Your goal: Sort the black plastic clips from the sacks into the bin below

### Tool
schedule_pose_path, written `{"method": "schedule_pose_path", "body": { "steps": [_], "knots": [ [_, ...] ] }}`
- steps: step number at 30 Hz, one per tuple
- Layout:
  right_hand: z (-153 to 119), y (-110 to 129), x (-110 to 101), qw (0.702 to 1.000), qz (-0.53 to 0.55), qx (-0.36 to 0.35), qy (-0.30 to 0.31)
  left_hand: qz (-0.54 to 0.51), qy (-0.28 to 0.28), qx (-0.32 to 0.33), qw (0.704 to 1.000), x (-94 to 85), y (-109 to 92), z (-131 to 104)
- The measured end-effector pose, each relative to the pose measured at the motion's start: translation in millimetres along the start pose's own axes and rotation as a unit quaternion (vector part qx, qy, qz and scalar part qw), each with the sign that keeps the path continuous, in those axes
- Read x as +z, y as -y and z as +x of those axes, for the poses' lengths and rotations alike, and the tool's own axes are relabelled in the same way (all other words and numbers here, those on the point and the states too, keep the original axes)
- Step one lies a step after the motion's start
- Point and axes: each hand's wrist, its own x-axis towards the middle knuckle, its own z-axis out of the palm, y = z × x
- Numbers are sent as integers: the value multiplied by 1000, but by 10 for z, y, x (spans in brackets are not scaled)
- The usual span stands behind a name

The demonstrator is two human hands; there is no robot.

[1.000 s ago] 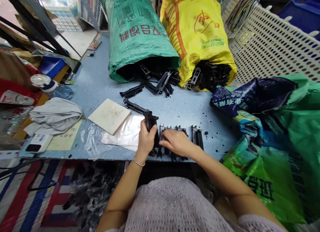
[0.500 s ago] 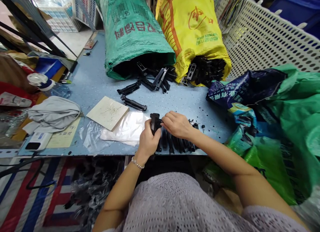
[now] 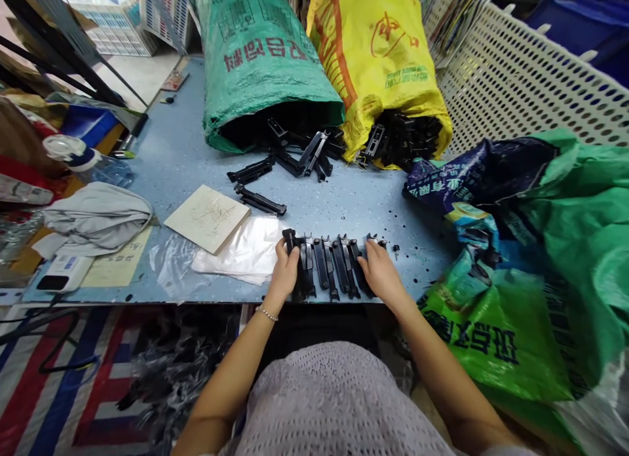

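Note:
Several black plastic parts (image 3: 337,267) lie side by side in a row at the near edge of the blue table. At the row's left end my left hand (image 3: 285,269) has its fingers wrapped round a black part (image 3: 297,276). My right hand (image 3: 381,270) is at the row's right end, its fingers curled against the last parts there; what lies between those fingers is partly hidden. A few small black pieces (image 3: 396,249) lie just right of that hand. Left of the row are clear plastic bags (image 3: 246,253) and a square beige tile (image 3: 207,219).
A green sack (image 3: 265,56) and a yellow sack (image 3: 386,56) spill black parts at the back of the table (image 3: 167,154). A white perforated basket (image 3: 531,82) and crumpled green bags (image 3: 590,233) stand right. A grey cloth (image 3: 98,217), bottle (image 3: 88,158) and white device (image 3: 65,273) lie left.
My hands have moved apart. The left hand has lowered its black part to the row's left end, and the right hand has shifted from it to the right end, uncovering the row.

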Motion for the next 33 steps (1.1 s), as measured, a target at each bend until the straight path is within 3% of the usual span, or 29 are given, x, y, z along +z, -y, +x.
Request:
{"method": "schedule_pose_path", "body": {
  "steps": [2, 5, 6, 8, 10, 12, 16, 18, 20, 23, 26, 28, 31, 33],
  "knots": [
    [-22, -30, 39, 999, 16, -22, 21, -32, 10, 4, 999, 89, 25, 86],
    [-8, 238, 22, 998, 63, -29, 7, -76, -39, 26, 996, 184, -30, 83],
    [-7, 374, 13, 995, 96, -26, 20, -92, -66, 35, 993, 197, -67, 46],
    [-8, 640, 30, 975, 195, -24, 103, -113, -95, 52, 988, 187, -148, -51],
    [6, 826, 107, 933, 300, -9, 197, -99, -74, 81, 989, 114, -204, -125],
    [50, 902, 215, 888, 392, 35, 237, -22, -59, 121, 991, -35, -192, -138],
    [164, 892, 357, 810, 524, 124, 234, 223, -130, 153, 954, -490, 67, -32],
    [203, 927, 374, 777, 569, 141, 229, 267, -127, 150, 943, -712, 228, 28],
    [245, 1033, 389, 735, 616, 156, 237, 228, -114, 130, 958, -891, 336, 77],
    [355, 1301, 485, 651, 687, 176, 271, 71, -84, 66, 992, -1065, 370, 131],
    [493, 1583, 697, 571, 729, 207, 316, -65, -41, 10, 997, -1164, 329, 142],
    [536, 1704, 845, 572, 720, 241, 312, -59, -62, 27, 996, -1232, 304, 119],
    [449, 1709, 932, 635, 691, 242, 243, 118, -92, 132, 980, -1366, 282, 78],
    [304, 1620, 885, 637, 696, 212, 255, 230, -79, 185, 952, -1450, 266, 74]
  ]
}}
